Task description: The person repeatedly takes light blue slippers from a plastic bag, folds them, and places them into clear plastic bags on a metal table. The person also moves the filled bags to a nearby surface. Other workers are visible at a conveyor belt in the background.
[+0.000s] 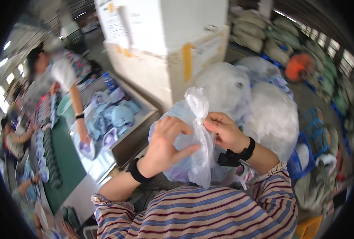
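Note:
A translucent plastic bag (177,113) stands in front of me, its neck twisted into a knot (199,120) with loose white ends above and below. My right hand (226,130) pinches the bag at the knot between thumb and fingers. Just left of the knot, my left hand (165,137) is open, its thumb and fingers spread and slightly blurred. The left thumb tip overlaps the hanging plastic; whether it touches I cannot tell. Pale blue and lilac contents show dimly through the bag.
Full plastic bags (272,119) lie beyond my right hand, near a blue crate (302,157). A white pillar (165,47) rises ahead. To the left, a metal-edged tray (135,133) holds blue and lilac pieces beside a green conveyor (67,159); a co-worker's hand (84,133) reaches there.

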Available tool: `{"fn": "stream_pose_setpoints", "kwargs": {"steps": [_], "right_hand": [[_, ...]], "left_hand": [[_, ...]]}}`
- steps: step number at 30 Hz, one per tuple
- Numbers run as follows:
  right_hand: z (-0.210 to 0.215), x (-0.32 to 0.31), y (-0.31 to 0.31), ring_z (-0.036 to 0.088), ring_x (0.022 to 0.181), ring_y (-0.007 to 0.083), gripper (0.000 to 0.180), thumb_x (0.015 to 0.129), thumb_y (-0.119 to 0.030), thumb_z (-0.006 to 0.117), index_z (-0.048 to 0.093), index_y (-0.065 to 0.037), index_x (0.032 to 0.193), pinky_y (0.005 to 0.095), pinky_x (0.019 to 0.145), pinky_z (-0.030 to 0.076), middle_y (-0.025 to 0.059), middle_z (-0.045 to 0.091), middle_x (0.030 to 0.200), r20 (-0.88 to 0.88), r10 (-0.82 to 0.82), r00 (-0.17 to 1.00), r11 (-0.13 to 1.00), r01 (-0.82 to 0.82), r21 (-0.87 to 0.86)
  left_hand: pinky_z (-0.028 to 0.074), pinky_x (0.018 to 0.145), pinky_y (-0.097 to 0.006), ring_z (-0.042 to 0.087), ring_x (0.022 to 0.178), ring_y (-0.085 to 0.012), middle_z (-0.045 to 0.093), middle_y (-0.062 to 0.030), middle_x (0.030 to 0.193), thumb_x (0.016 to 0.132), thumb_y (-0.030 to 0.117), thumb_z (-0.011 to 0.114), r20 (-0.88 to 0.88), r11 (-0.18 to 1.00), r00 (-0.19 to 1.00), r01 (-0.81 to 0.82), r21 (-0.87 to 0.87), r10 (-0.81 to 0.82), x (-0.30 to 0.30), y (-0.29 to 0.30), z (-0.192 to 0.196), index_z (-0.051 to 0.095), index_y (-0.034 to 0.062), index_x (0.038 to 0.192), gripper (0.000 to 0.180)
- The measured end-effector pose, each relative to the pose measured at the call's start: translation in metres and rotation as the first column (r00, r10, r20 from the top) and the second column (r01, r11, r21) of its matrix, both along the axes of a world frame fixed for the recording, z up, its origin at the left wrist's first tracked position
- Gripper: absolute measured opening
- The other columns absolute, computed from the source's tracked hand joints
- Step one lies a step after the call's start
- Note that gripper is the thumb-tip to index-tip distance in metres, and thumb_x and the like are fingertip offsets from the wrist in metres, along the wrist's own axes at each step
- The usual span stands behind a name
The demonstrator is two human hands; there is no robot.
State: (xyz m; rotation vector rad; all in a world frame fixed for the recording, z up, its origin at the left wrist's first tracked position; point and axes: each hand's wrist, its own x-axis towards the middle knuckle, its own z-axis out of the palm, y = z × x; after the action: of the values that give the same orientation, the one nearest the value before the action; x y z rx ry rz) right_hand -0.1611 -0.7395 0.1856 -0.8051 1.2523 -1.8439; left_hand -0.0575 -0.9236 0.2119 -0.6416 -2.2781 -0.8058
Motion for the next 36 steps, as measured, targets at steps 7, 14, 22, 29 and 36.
{"fn": "stream_pose_setpoints", "kwargs": {"steps": [7,14,22,29,36], "right_hand": [[0.010,0.012,-0.110,0.042,0.045,0.0035,0.037,0.096,-0.039,0.050,0.057,-0.005,0.082,0.0194,0.040,0.032,-0.0036,0.049,0.062,-0.246,0.395,0.885,0.919,-0.383,0.099],[0.068,0.060,-0.246,0.044,0.043,0.0039,0.036,0.096,-0.033,0.050,0.053,-0.005,0.073,0.0208,0.039,0.033,-0.0029,0.049,0.058,-0.542,0.543,0.642,0.808,-0.574,0.130],[0.143,0.131,-0.446,0.050,0.045,0.0074,0.036,0.086,-0.036,0.064,0.061,-0.002,0.073,0.0240,0.042,0.042,-0.0010,0.052,0.059,-0.872,0.393,0.294,0.756,-0.643,0.124],[0.061,0.168,-0.575,0.057,0.053,0.0282,0.031,0.080,-0.034,0.066,0.061,-0.004,0.071,0.0369,0.052,0.046,0.0114,0.060,0.063,-0.998,0.001,0.066,0.658,-0.751,-0.049],[-0.115,0.177,-0.606,0.061,0.078,0.0320,0.019,0.085,-0.029,0.056,0.062,-0.010,0.084,0.0427,0.068,0.048,0.0105,0.063,0.081,-0.988,0.142,-0.056,0.684,-0.717,0.139]], "left_hand": [[0.042,0.077,-0.030,0.053,0.082,-0.0210,0.056,-0.0080,0.087,0.073,0.012,0.075,0.276,0.949,0.948,-0.223,0.222,0.158,0.064,-0.078,-0.006,0.056,0.0010,0.096,0.032],[0.042,0.087,-0.028,0.053,0.091,-0.0106,0.060,-0.0009,0.093,0.084,0.002,0.058,0.228,0.705,0.934,-0.357,0.613,0.275,0.140,-0.151,0.005,0.059,0.0001,0.099,0.015],[0.043,0.095,-0.030,0.053,0.108,-0.0180,0.055,-0.0133,0.119,0.089,0.007,0.055,-0.282,0.490,0.449,-0.867,0.092,0.848,0.262,-0.293,0.041,0.054,-0.0035,0.120,0.032],[0.043,0.068,-0.020,0.056,0.075,-0.0049,0.061,0.0016,0.083,0.095,0.015,0.051,0.451,0.103,0.679,-0.610,0.786,0.580,0.304,-0.337,0.026,0.061,0.0052,0.095,0.013],[0.044,0.071,-0.029,0.055,0.076,-0.0118,0.060,-0.0013,0.088,0.093,0.021,0.052,0.574,-0.415,0.766,-0.440,0.796,0.289,0.300,-0.353,-0.091,0.059,0.0079,0.093,0.015]]}}
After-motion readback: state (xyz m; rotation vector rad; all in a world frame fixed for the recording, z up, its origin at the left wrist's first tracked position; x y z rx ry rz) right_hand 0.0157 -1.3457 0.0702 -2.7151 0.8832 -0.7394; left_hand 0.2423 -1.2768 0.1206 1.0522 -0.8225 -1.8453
